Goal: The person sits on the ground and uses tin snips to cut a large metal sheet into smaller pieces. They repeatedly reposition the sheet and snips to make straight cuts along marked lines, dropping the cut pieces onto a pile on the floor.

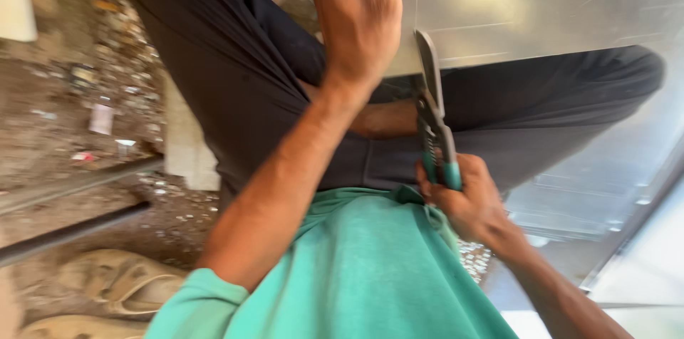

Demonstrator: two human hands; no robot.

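Note:
My right hand (467,200) grips the teal handles of a pair of tin snips (433,115). Their grey blades point away from me and reach the near edge of a shiny metal sheet (541,4) lying across my dark-trousered legs (235,75). My left hand (360,15) is stretched out ahead, with its fingers curled closed at the sheet's left edge, just left of the blades. The view is blurred, so the left hand's exact grip is unclear. My teal shirt (356,268) fills the bottom.
Dusty ground littered with small scraps lies to the left. Two dark metal rods (71,182) run across it, and worn sandals (114,282) lie at the bottom left. More sheet metal (605,182) lies at the right.

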